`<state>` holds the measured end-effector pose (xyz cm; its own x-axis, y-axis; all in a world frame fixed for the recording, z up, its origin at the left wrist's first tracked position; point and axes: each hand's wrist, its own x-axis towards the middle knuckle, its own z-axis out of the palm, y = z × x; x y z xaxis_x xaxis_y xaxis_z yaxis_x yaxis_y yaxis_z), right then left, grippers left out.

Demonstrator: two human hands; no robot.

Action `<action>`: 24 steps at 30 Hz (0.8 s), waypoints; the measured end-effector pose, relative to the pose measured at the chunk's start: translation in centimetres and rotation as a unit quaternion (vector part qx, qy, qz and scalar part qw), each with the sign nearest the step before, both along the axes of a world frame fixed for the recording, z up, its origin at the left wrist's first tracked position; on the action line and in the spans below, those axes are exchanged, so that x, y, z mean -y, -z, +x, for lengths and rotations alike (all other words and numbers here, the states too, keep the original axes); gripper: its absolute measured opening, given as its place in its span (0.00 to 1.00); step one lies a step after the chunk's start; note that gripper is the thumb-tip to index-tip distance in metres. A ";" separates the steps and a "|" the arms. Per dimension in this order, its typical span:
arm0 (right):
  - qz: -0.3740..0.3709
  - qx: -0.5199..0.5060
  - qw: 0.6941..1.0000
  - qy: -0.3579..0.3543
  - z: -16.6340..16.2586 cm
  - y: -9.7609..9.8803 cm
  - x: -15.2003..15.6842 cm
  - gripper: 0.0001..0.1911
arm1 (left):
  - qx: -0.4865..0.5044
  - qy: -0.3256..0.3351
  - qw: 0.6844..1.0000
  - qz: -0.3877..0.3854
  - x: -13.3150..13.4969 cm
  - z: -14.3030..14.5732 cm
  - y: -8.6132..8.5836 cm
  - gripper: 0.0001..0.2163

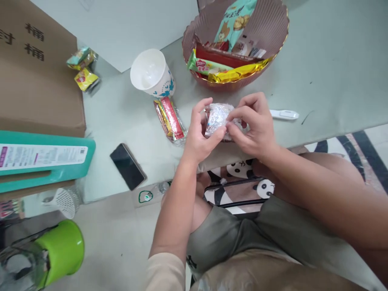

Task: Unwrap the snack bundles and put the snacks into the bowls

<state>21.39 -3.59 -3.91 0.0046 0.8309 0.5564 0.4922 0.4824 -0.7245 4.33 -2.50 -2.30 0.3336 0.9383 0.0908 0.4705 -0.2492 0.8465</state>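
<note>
Both my hands hold one small snack packet (217,117) with a shiny silver wrapper, just above the table's near edge. My left hand (200,135) grips its left side, thumb pressed on the foil. My right hand (254,127) pinches its right side with fingers curled. A little red shows at the packet's left end. Beside my left hand, a red and yellow wrapped snack (169,119) lies on the pale green table (318,81).
A brown scalloped bowl (273,36) of wrapped snacks stands behind the hands. A white paper cup (151,74), a black phone (127,165), a white pen-like object (285,114), a cardboard box (36,68), a teal box (45,161) and loose snacks (83,68) are around. A green bin (62,250) sits on the floor.
</note>
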 end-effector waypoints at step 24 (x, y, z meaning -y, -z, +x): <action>0.079 0.016 0.997 -0.002 2.2 -1.6 1.3 0.08 | 0.279 0.016 0.947 -0.161 -1.0 0.3 0.2 0.37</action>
